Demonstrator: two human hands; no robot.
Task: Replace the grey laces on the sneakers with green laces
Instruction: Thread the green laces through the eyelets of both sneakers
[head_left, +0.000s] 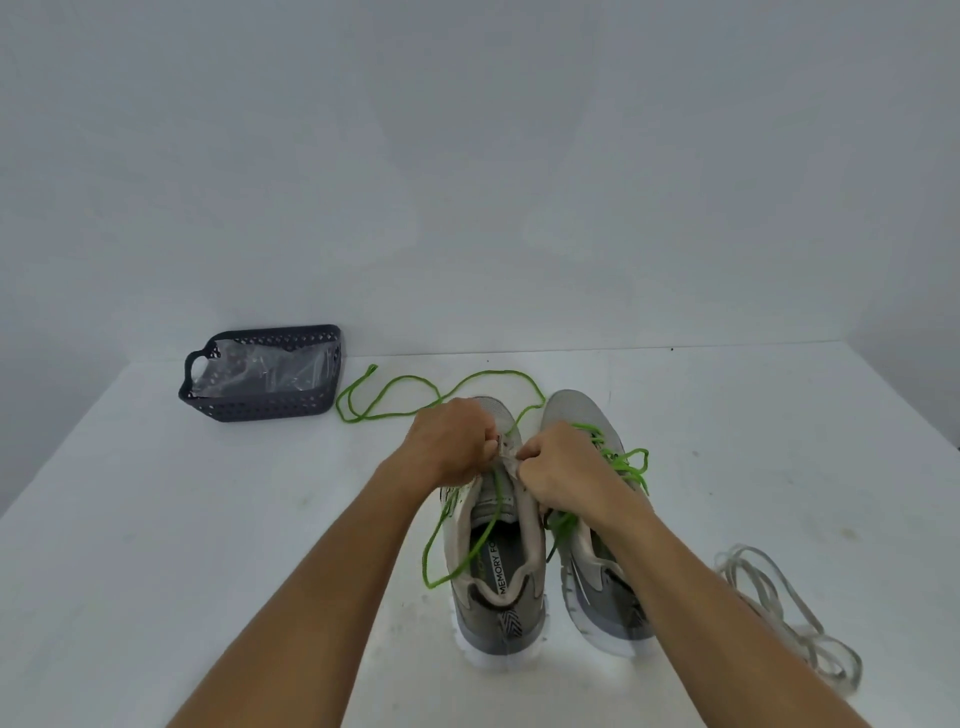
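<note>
Mid-table, left hand (451, 441) and right hand (563, 463) pinch the left sneaker (496, 561)'s eyelet edges.

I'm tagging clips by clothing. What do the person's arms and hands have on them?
Nothing shows: both forearms are bare with no sleeves in view, and the left hand and right hand wear no gloves, rings or watch that I can see.

Matt mesh-cloth sneakers (496, 545), woven green lace (395, 395), perforated plastic basket (262, 402) at ten o'clock, glossy clear film (260, 369), smooth white table (156, 519)
</note>
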